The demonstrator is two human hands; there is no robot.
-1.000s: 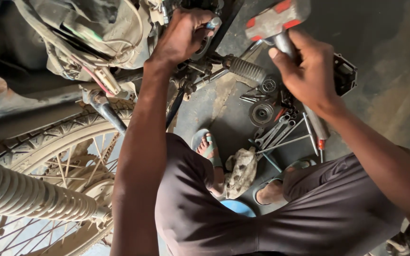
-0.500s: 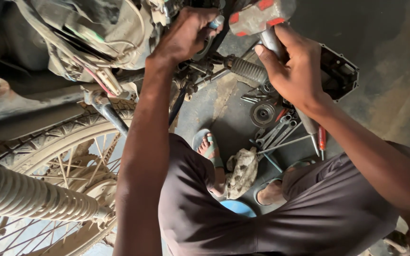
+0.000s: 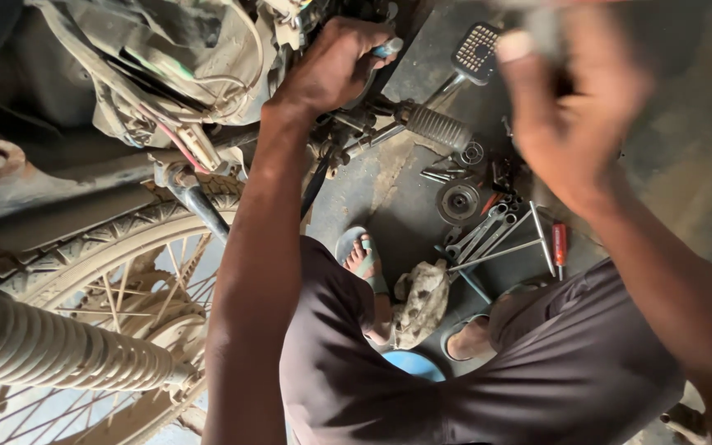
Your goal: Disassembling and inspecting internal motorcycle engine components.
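A person crouches beside a dusty motorcycle, the left hand clenched around a tool with a pale blue handle pressed in against the machine's frame, just above the ribbed footpeg. The right hand is raised near the top right of the view and badly blurred; its fingers are curled, but whether they grip anything cannot be told. The two hands are well apart. Below the left arm, the spoked rear wheel with its knobbly tyre fills the lower left, and the ribbed exhaust pipe runs across the bottom corner. On the concrete floor between the person's knees lie a scatter of spanners, a T-shaped wrench, a red-handled screwdriver, a round metal part and a crumpled rag. A sandalled foot rests beside the rag, near the tools.
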